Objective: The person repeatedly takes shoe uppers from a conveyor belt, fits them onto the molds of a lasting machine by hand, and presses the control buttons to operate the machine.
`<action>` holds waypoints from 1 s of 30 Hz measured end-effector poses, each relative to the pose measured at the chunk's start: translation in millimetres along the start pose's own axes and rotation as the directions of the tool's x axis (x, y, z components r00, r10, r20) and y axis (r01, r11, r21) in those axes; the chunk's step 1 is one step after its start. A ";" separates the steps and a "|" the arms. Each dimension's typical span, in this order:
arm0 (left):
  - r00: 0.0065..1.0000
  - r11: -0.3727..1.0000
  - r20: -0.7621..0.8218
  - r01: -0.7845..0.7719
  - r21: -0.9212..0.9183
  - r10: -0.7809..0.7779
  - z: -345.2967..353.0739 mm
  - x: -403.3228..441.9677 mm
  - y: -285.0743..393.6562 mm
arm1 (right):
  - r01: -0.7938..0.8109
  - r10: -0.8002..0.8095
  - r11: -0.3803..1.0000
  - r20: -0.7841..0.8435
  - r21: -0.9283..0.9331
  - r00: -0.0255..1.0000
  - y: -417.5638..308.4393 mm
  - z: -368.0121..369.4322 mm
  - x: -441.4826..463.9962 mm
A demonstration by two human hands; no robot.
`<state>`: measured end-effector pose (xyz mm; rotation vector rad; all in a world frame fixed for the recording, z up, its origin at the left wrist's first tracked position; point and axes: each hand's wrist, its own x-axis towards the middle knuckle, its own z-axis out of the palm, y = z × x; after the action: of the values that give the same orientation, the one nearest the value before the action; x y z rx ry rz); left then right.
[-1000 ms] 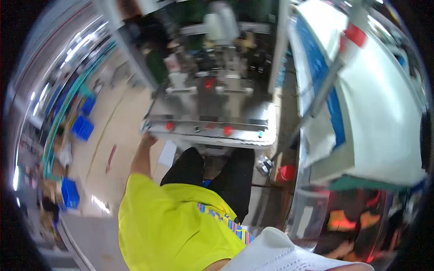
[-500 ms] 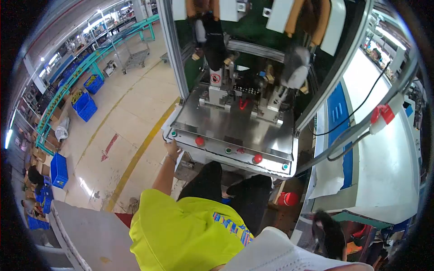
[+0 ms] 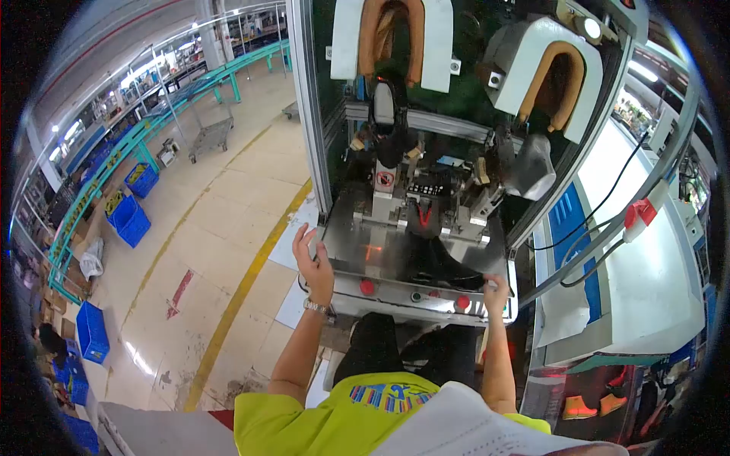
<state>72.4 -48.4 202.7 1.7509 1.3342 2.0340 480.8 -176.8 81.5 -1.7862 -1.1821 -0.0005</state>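
Observation:
My right hand (image 3: 496, 295) is at the front right edge of the machine table, its fingers closed on one end of a black shoe upper (image 3: 441, 264). The upper is slightly blurred and stretches leftward over the metal plate. My left hand (image 3: 315, 267) is raised beside the table's left front corner, fingers apart and holding nothing. Behind them, a black upper (image 3: 391, 144) sits on the left station, beneath a white U-shaped head with brown padding (image 3: 392, 34). At the right station a bare grey shoe form (image 3: 532, 169) tilts under a second padded head (image 3: 559, 76).
Red buttons (image 3: 367, 287) line the machine's front panel. A metal upright (image 3: 310, 114) stands on the left, and a grey conduit (image 3: 585, 228) slants along the right. Blue crates (image 3: 129, 220) are on the floor at left. Orange shoe-shaped pieces (image 3: 579, 408) lie at lower right.
My left hand has left the panel's left corner and risen, opening. My right hand has come into view with the black upper over the plate. The padded heads appear higher as the view shifted.

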 end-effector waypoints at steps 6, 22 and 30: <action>0.856 0.869 0.172 -0.457 -0.190 0.488 46.6 92.8 95.5 | 0.136 -0.200 0.745 0.024 0.653 0.980 -186.5 89.8 105.7; 0.743 0.752 0.260 -0.654 0.085 0.617 107.6 161.7 52.6 | -0.499 0.046 -0.424 0.568 0.756 0.822 -243.3 288.4 155.2; 0.800 0.799 0.210 -0.591 0.114 0.562 118.6 145.3 47.6 | -0.541 0.066 -0.178 0.558 0.822 0.827 -224.2 268.9 183.7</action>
<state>148.4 73.9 331.9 2.6103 1.0269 2.0039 294.6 158.1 178.7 -0.4884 -0.4359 1.2870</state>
